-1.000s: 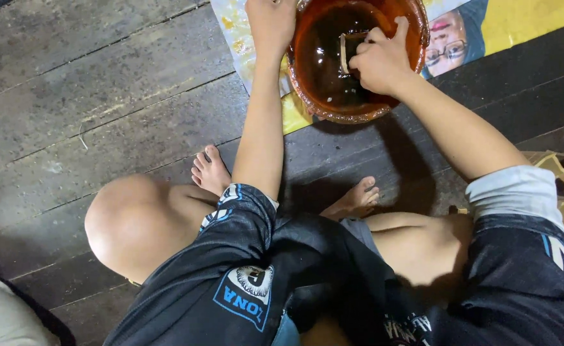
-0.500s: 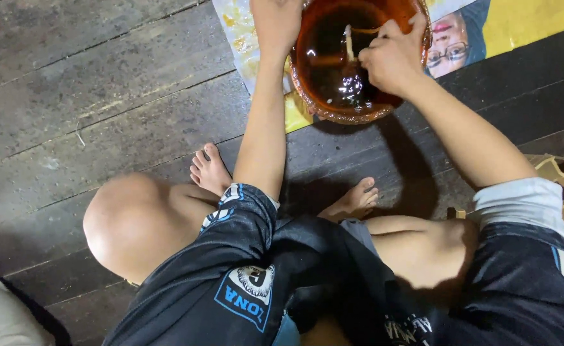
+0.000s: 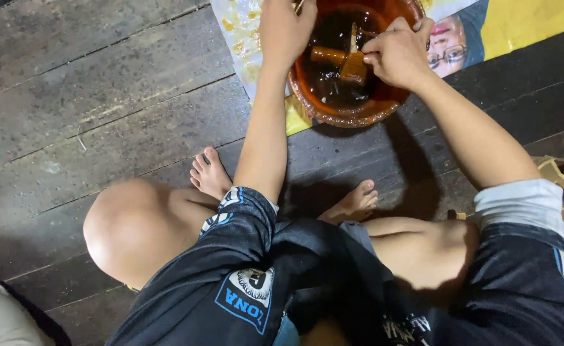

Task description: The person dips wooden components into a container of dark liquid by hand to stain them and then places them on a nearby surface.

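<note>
A reddish-brown bowl point(image 3: 352, 118) of dark liquid stands on a printed sheet point(image 3: 243, 35) at the top of the view. My left hand point(image 3: 285, 29) grips the bowl's left rim, fingers curled over the edge. My right hand point(image 3: 397, 54) reaches in from the right and pinches a small tan wooden piece point(image 3: 353, 67), wet and held just above the liquid. A second wooden piece point(image 3: 327, 56) lies beside it, half out of the liquid. The bowl's far rim is cut off by the frame.
I sit on a dark plank floor point(image 3: 102, 96) with knees bent, bare feet point(image 3: 210, 172) just below the bowl. Pale carved wooden pieces point(image 3: 561, 173) are piled at the right edge. A light cloth point(image 3: 0, 317) lies at the bottom left.
My right hand has raised the wooden pieces out of the dark liquid; they now show above the surface. My left hand has shifted slightly right along the rim.
</note>
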